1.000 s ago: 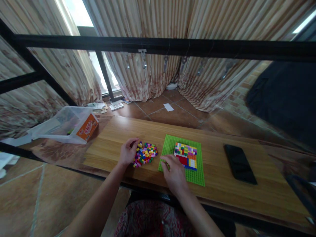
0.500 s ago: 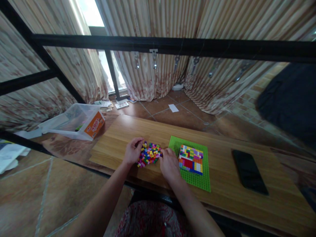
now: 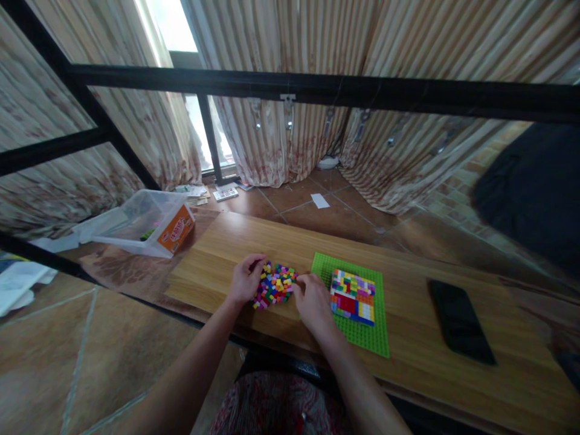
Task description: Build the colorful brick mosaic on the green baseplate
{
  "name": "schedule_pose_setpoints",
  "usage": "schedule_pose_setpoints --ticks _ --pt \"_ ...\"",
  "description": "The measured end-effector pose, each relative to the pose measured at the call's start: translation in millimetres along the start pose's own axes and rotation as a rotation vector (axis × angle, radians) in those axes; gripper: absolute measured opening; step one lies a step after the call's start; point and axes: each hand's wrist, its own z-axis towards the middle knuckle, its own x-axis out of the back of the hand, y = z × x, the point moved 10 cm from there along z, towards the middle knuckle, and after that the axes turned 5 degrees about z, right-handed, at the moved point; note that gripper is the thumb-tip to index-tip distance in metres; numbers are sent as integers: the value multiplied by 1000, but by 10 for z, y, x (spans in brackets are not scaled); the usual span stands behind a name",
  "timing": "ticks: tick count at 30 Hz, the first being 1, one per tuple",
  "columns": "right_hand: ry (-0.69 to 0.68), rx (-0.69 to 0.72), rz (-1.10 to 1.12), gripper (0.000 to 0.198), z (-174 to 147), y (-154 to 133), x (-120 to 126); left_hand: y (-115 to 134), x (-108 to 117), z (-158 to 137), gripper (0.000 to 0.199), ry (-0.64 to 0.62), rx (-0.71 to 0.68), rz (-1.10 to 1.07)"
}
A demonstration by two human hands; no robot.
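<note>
Between my hands lies a heap of small multicoloured building bricks (image 3: 275, 286) on the wooden tabletop. My left hand (image 3: 247, 280) rests against the heap's left edge, its fingers curled together; whatever may be in them is too small to see. At the heap's right edge is my right hand (image 3: 313, 302), thumb and fingertips drawn in close to the bricks, their tips partly hidden. Just right of that hand lies a green baseplate (image 3: 366, 341). A block of coloured bricks (image 3: 352, 297) is built up on it, including a red patch and a blue lower edge.
A black phone (image 3: 461, 321) lies on the wooden table (image 3: 408, 368) to the right. Beyond its left end, a clear plastic box (image 3: 136, 241) with an orange label stands on the floor side. A black metal bar (image 3: 317, 81) crosses in front of the curtains.
The whole view has shifted slightly. Both hands stay at the heap's edges; the right fingers have moved a little off the bricks. The built block looks the same.
</note>
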Motion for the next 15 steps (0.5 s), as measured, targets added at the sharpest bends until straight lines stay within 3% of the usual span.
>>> schedule_pose_setpoints --ticks 11,15 --pt "21 -112 -90 16 133 -13 -50 -7 9 9 24 4 5 5" --pt "75 -66 3 19 81 -113 109 -25 14 17 24 9 -3 16"
